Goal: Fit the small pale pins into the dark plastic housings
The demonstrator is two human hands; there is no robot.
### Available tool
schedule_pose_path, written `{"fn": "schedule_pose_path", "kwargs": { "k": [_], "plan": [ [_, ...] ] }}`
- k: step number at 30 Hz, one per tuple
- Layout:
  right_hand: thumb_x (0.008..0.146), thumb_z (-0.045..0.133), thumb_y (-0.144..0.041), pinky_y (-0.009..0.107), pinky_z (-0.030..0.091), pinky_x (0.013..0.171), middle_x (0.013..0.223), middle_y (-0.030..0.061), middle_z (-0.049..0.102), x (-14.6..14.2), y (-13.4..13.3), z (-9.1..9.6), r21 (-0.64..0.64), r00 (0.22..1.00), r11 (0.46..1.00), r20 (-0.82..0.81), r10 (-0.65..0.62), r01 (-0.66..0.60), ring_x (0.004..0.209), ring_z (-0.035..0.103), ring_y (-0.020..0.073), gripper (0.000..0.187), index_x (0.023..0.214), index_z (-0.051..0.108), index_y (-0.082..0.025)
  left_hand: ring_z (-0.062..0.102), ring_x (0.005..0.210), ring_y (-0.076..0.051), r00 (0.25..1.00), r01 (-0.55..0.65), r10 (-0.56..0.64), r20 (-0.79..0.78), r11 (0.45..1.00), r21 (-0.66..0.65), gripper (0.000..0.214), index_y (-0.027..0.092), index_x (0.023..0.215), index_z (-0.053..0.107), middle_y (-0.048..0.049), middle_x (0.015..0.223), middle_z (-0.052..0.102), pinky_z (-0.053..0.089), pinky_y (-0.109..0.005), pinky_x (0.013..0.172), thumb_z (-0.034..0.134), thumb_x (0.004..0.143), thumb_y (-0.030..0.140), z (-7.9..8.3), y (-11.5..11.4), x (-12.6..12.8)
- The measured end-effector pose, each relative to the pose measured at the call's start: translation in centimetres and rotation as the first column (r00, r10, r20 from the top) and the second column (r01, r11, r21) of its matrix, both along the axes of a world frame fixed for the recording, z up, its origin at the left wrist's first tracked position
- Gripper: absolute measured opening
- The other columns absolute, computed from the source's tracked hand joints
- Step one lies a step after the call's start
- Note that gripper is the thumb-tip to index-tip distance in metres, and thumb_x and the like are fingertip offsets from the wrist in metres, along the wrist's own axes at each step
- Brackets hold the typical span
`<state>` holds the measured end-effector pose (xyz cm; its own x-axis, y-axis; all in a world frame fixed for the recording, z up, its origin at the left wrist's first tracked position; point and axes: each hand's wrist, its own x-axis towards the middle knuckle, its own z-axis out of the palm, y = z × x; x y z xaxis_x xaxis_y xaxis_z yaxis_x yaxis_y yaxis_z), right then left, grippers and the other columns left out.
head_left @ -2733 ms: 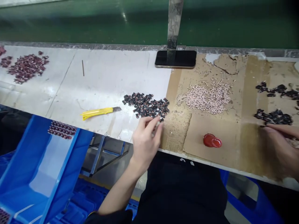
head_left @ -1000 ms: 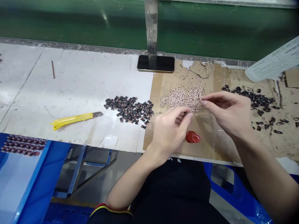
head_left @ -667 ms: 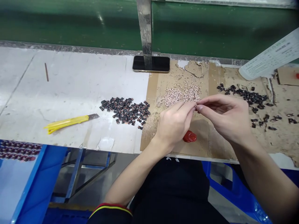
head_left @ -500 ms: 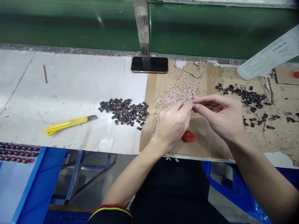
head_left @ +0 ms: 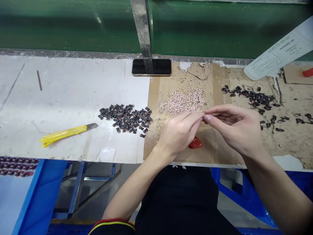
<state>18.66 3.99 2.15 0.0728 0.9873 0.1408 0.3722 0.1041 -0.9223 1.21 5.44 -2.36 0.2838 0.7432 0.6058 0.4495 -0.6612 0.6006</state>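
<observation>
Right of centre in the frame, your left hand (head_left: 177,133) and right hand (head_left: 239,130) met at the tips, over cardboard (head_left: 211,153) on the worktop (head_left: 80,94). Fingers (head_left: 217,109) on both were pinched together; whatever sat between was too small and covered to make out. Nearest: the pile of pale pieces (head_left: 179,102), just beyond, and the red cap (head_left: 196,143), partly covered by your left hand. Black pieces (head_left: 126,118) lay left of centre, dark pieces (head_left: 259,98) at the right. Yellow knife (head_left: 65,134) lay lower left, blade rightward, well apart from both hands. Handling, judged by eye: pale pieces looked light, stiff, easy to drop; best taken singly, by the middle, with a gentle pinch. Black ones seemed light too, better gripped at the sides; fragility couldn't be told.
</observation>
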Motion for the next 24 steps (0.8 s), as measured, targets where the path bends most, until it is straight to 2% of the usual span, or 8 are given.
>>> {"fn": "schedule_pose_path", "kwargs": {
  "k": [4,7,9,13,17,20,22,24],
  "plan": [
    [0.077,0.089,-0.014,0.014,0.067,0.077,0.088,-0.0047,0.084,0.2,-1.2,0.2,-0.046,0.997,0.998,-0.067,0.028,-0.031,0.077,0.08,0.0102,0.024,0.094,0.085,-0.03,0.077,0.083,-0.014,0.989,0.041,-0.02,0.146,0.99,-0.138,0.012,0.016,0.102,0.079,-0.0042,0.095,0.083,0.062,-0.026,0.077,0.068,0.099,0.012,1.2,-1.1,-0.3],
    [0.08,0.088,-0.015,0.015,0.067,0.079,0.091,-0.0042,0.084,0.2,-2.3,-0.1,-0.063,0.99,0.996,-0.13,0.057,-0.065,0.079,0.081,0.0108,0.023,0.097,0.085,-0.031,0.077,0.077,-0.012,0.95,0.129,-0.024,0.311,0.938,-0.322,0.01,0.017,0.095,0.079,-0.0016,0.091,0.083,0.063,-0.021,0.071,0.074,0.094,0.009,2.3,-2.1,-0.7],
    [0.082,0.086,-0.015,0.015,0.067,0.077,0.09,-0.004,0.084,-0.1,-3.0,-0.2,-0.054,0.989,0.997,-0.14,0.054,-0.062,0.077,0.08,0.0104,0.021,0.096,0.084,-0.03,0.077,0.072,-0.011,0.946,0.137,-0.006,0.325,0.914,-0.381,0.009,0.018,0.094,0.079,-0.0005,0.088,0.083,0.063,-0.02,0.069,0.074,0.094,0.01,2.8,-2.9,-0.9],
    [0.087,0.082,-0.013,0.015,0.066,0.072,0.085,-0.0041,0.082,-1.3,-4.4,-0.2,-0.02,0.99,0.999,-0.14,0.021,-0.024,0.072,0.078,0.0092,0.017,0.094,0.082,-0.027,0.079,0.075,-0.013,0.976,0.022,0.051,0.213,0.945,-0.328,0.008,0.019,0.097,0.079,-0.0019,0.089,0.084,0.064,-0.022,0.073,0.073,0.096,0.013,3.0,-4.5,-1.1],
    [0.092,0.075,-0.012,0.018,0.065,0.074,0.09,-0.003,0.079,-1.8,-6.0,-0.4,-0.02,0.991,0.998,-0.121,0.058,-0.061,0.079,0.076,0.0099,0.015,0.098,0.078,-0.026,0.08,0.08,-0.014,0.981,0.013,0.032,0.19,0.974,-0.228,0.011,0.017,0.099,0.078,-0.0039,0.092,0.084,0.064,-0.022,0.076,0.07,0.097,0.01,2.7,-6.0,-1.4],
    [0.094,0.072,-0.012,0.021,0.064,0.077,0.094,-0.0011,0.078,-1.2,-7.2,-0.7,-0.038,0.997,0.996,-0.007,0.08,-0.08,0.086,0.076,0.0122,0.015,0.099,0.075,-0.025,0.08,0.083,-0.014,0.966,0.034,0.047,0.256,0.952,-0.303,0.01,0.017,0.098,0.079,-0.0032,0.093,0.084,0.066,-0.022,0.08,0.073,0.095,0.009,2.6,-6.9,-2.2],
    [0.092,0.072,-0.01,0.028,0.063,0.087,0.103,0.0025,0.078,-0.7,-7.7,-0.9,0.003,0.977,0.994,0.183,0.106,-0.108,0.096,0.076,0.0164,0.016,0.1,0.074,-0.024,0.08,0.084,-0.013,0.952,0.01,0.115,0.284,0.915,-0.403,0.012,0.019,0.099,0.079,-0.0009,0.097,0.085,0.067,-0.022,0.08,0.076,0.094,0.01,2.5,-7.3,-2.9],
    [0.089,0.075,-0.008,0.036,0.061,0.095,0.113,0.0079,0.077,-0.3,-7.9,-1.0,0.086,0.9,0.981,0.418,0.123,-0.174,0.106,0.075,0.0218,0.018,0.101,0.074,-0.021,0.08,0.086,-0.013,0.946,-0.025,0.181,0.27,0.869,-0.495,0.015,0.021,0.103,0.08,0.0005,0.101,0.085,0.067,-0.022,0.081,0.075,0.094,0.01,2.3,-7.6,-3.6]
  ]
}}
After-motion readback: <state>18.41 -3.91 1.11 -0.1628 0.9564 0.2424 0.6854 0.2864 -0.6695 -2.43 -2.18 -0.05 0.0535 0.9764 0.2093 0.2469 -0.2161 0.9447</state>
